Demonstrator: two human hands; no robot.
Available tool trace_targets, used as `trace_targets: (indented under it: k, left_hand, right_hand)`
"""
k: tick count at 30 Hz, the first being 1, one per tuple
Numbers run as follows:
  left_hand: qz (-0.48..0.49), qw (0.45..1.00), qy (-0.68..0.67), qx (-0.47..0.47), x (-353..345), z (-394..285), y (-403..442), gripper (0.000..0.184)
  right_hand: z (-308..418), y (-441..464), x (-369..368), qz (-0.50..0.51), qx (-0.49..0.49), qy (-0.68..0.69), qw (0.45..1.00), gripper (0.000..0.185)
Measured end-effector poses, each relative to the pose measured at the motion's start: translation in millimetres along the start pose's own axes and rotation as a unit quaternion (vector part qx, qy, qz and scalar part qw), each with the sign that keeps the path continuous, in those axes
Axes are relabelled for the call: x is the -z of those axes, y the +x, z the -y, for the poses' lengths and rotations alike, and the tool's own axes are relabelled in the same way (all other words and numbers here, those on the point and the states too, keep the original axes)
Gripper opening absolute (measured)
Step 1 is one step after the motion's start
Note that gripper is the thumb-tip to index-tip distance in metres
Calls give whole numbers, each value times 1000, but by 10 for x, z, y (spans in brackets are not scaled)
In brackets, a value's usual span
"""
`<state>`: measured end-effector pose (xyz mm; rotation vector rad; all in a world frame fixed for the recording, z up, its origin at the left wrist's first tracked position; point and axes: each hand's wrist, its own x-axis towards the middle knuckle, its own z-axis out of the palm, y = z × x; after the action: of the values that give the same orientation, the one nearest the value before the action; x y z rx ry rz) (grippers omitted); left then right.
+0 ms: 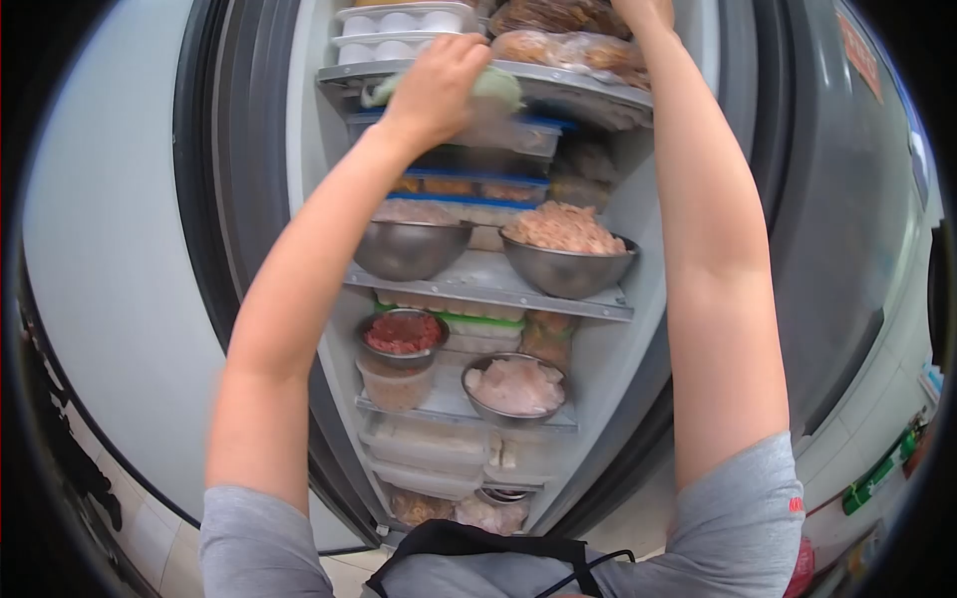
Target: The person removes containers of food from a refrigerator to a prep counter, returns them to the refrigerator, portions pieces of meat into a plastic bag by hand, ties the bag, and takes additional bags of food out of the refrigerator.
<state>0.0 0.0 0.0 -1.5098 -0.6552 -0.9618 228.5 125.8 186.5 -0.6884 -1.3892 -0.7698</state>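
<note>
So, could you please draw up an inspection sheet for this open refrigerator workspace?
Surface: middle shelf carries food; its front edge shows.
Job's things: pale green bundle at the upper shelf's edge, partly blurred; bagged food on the upper shelf.
Clutter: closely packed; large left bowl and large right bowl side by side, bowl of red meat lower down on a tub.
Grip: left hand at the bundle, hold unclear; right hand beside the bagged food, mostly cut off by the picture's top edge.
Cables: nothing seen.
Surroundings: left door panel, right door panel, tiled floor at lower left.
</note>
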Motion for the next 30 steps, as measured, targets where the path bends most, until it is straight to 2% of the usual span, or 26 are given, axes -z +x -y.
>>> trace_targets:
  k: [2,3,5,6,7,9,13,16,18,19,22,24,28,30]
  left_hand:
    - [-44,997,-55,32,-110,-235,91,43]
    - [-29,996,-75,33,-68,104,-72,41]
    - [-73,994,-78,34,-115,117,-66,39]
    - [-77,993,-76,41,-125,133,-80,39]
    - [-80,993,-70,46,-130,144,-81,40]
    - [-84,993,-65,54,-162,168,-89,40]
    - [-115,990,-74,42,-198,186,-110,38]
    - [-125,985,-109,45,-218,185,-128,41]
    - [-139,981,-125,45,-234,191,-127,41]
    - [-141,981,-127,44,-237,187,-131,41]
    - [-145,980,-125,46,-232,193,-127,41]
    - [-151,979,-130,39,-229,201,-123,40]
    - [-172,974,-143,28,-269,230,-121,39]
    - [-176,974,-144,22,-278,240,-122,38]
  right_hand:
    - [-207,263,-217,104,-19,-124,987,42]
    - [88,188,-498,111,-34,-124,985,42]
    - [277,164,-451,134,-22,-100,986,34]
    - [155,234,-693,113,5,-102,988,30]
    - [-368,695,-1205,202,132,-127,962,52]
    - [-269,567,-1124,293,140,-123,938,31]
    - [-157,613,-1047,293,130,-117,940,20]
    - [-22,499,-933,297,79,-88,948,16]
    - [99,425,-804,375,78,-114,917,15]
    - [125,359,-759,374,76,-117,917,15]
    - [141,228,-675,345,127,-153,917,15]
    - [155,176,-619,314,201,-163,913,21]
    - [278,38,-497,329,189,-160,911,20]
    - [379,0,-418,352,148,-186,906,22]
